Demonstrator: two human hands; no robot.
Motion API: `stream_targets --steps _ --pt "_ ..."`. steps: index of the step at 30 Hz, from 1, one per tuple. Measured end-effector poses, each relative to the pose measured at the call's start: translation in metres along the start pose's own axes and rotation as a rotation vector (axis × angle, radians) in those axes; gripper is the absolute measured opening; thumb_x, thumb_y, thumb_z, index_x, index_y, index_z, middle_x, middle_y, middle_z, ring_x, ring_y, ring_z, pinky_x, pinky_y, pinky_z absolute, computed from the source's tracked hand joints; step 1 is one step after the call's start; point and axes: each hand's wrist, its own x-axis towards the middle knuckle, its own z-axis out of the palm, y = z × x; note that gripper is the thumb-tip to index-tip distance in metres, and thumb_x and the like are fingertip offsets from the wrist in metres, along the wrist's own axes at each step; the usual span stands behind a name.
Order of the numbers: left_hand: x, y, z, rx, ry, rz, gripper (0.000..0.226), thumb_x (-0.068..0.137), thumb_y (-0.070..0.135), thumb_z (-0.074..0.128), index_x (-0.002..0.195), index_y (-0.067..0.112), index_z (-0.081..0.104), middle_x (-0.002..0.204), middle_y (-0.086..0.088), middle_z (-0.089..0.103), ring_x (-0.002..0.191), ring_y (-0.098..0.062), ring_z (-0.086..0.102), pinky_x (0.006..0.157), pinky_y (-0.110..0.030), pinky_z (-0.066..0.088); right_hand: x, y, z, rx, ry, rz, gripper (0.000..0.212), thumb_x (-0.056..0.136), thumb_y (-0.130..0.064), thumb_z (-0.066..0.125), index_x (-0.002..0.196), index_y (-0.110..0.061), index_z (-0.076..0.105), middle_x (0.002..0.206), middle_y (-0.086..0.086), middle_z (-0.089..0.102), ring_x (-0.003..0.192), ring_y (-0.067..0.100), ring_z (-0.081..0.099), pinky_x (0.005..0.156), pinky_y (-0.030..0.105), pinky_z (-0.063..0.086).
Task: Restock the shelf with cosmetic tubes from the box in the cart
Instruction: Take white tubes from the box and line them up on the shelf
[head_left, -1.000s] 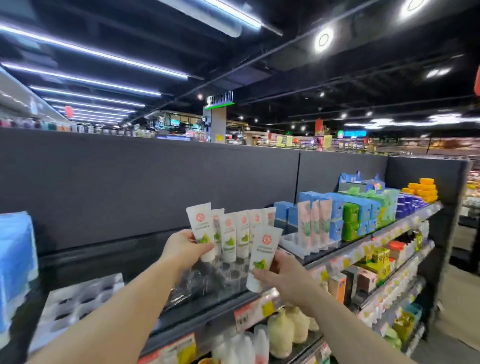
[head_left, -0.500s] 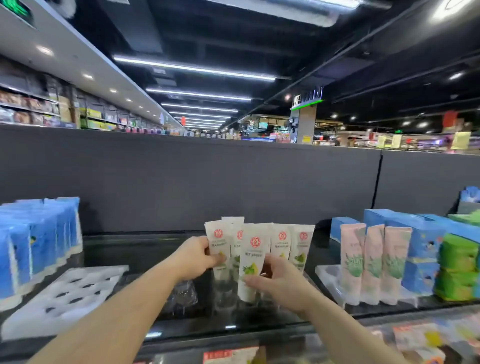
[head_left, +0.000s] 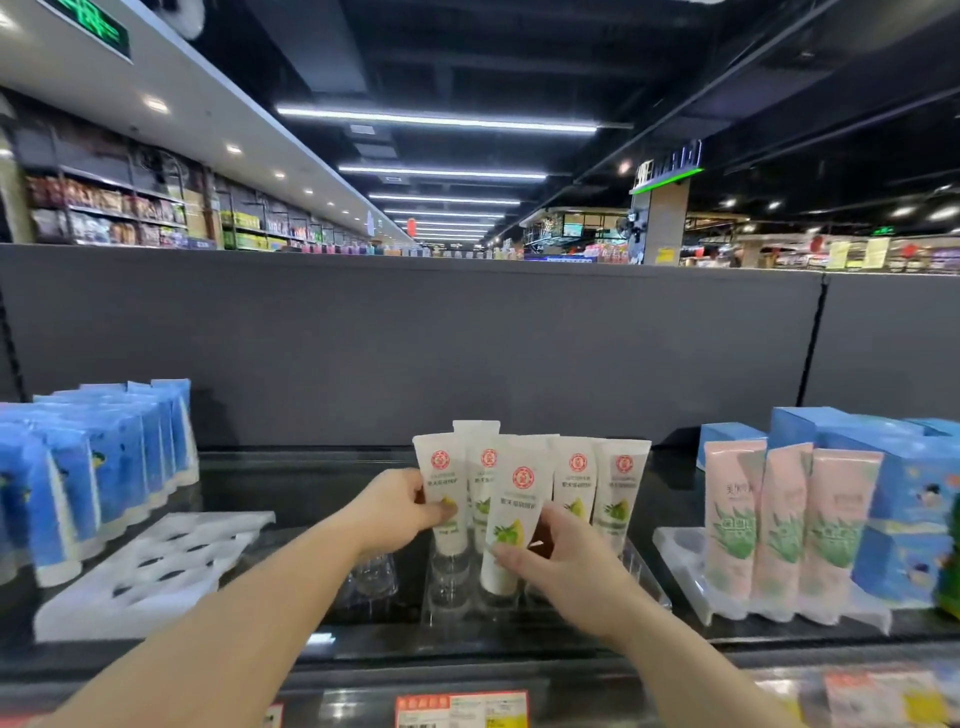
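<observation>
Lower now, white red-sealed tube (head_left: 511, 525)

Supermarket aisle: stocked shelves (head_left: 114, 213), price tags (head_left: 461, 709), strip lights (head_left: 436, 120).

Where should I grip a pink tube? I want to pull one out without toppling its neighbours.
Pinch the front pink tube by its flat crimped top, coming from above and in front. It stands cap-down in the white tray, with neighbours tight on its right.
</observation>
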Motion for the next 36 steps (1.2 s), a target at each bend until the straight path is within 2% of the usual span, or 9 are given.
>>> stream_targets --steps 7,13,21,26,27,29,31,33,36 --pt "0.001 0.005 0.009 -0.077 0.069 -0.055 0.022 0.093 0.019 0.064 0.115 0.02 0.065 0.103 0.014 0.067 0.098 -0.008 0.059 0.089 -0.027 0.044 -0.001 0.0 0.002 -0.005 -0.003 -0.001 0.027 0.089 -0.034 0.066 0.104 -0.051 0.051 0.101 -0.035 0.06 0.093 -0.017 0.056 0.072 0.009 0.046" --pt "0.002 0.008 0.002 0.072 -0.016 -0.013 0.027 0.094 0.018 0.062 0.12 0.025 0.062 0.123 0.009 0.066 0.113 -0.011 0.058 0.104 -0.037 0.044 0.002 0.002 0.003 -0.043 -0.009 0.009 0.028 0.09 -0.036 0.066 0.107 -0.051 0.049 0.104 -0.034 0.058 0.098 -0.014 0.053 0.077 0.01 0.043" --pt "0.0 0.005 0.003 0.118 -0.045 0.049 0.036 0.094 0.017 0.063 0.129 0.022 0.057 0.126 0.006 0.065 0.119 -0.014 0.058 0.098 -0.03 0.044 0.001 -0.001 0.007 -0.078 0.004 -0.004 0.029 0.091 -0.034 0.065 0.103 -0.054 0.048 0.099 -0.035 0.059 0.095 -0.014 0.054 0.072 0.009 0.044" --pt "-0.008 -0.006 0.004 0.121 -0.034 0.029 0.036 0.091 0.03 0.066 0.126 0.026 0.059 0.124 0.01 0.065 0.117 -0.012 0.059 0.105 -0.036 0.045 0.004 -0.005 0.008 -0.082 0.037 0.029 0.026 0.089 -0.034 0.067 0.107 -0.047 0.053 0.104 -0.026 0.064 0.102 -0.002 0.06 0.087 0.024 0.053" --pt "-0.01 -0.008 0.003 0.108 -0.006 0.029 0.04 0.088 0.035 0.068 0.127 0.027 0.059 0.124 0.012 0.065 0.117 -0.011 0.059 0.106 -0.039 0.045 0.006 -0.007 0.008 -0.075 0.047 0.039 0.026 0.089 -0.034 0.067 0.109 -0.045 0.055 0.107 -0.023 0.066 0.103 0.001 0.062 0.089 0.029 0.055" --pt "-0.016 -0.007 -0.002 0.093 0.178 0.053 0.053 0.085 0.044 0.07 0.132 0.025 0.054 0.127 0.01 0.061 0.117 -0.012 0.057 0.103 -0.037 0.046 0.011 -0.011 0.007 -0.056 0.068 0.044 0.029 0.089 -0.034 0.067 0.116 -0.038 0.058 0.112 -0.019 0.067 0.104 0.003 0.062 0.091 0.033 0.056" --pt "-0.026 -0.001 -0.009 0.057 0.338 0.106 0.048 0.084 0.046 0.07 0.125 0.025 0.057 0.119 0.01 0.061 0.109 -0.01 0.058 0.091 -0.03 0.049 0.015 -0.014 0.01 -0.061 0.087 0.03 0.03 0.089 -0.034 0.067 0.118 -0.034 0.058 0.112 -0.02 0.067 0.103 0.002 0.062 0.088 0.03 0.055" --pt "-0.036 0.007 -0.012 -0.014 0.27 0.141 0.031 0.085 0.044 0.069 0.109 0.026 0.062 0.106 0.013 0.066 0.098 -0.006 0.062 0.084 -0.027 0.052 0.016 -0.018 0.015 -0.045 0.089 0.012 0.029 0.089 -0.033 0.068 0.116 -0.036 0.058 0.108 -0.022 0.066 0.101 0.001 0.062 0.082 0.024 0.053" --pt "-0.047 0.02 0.0 -0.102 0.06 0.146 0.019 0.087 0.035 0.069 0.105 0.027 0.066 0.104 0.015 0.069 0.095 -0.004 0.066 0.08 -0.025 0.056 0.014 -0.018 0.024 -0.05 0.061 0.002 0.03 0.091 -0.03 0.065 0.12 -0.036 0.059 0.112 -0.021 0.065 0.102 0.001 0.06 0.077 0.019 0.051"
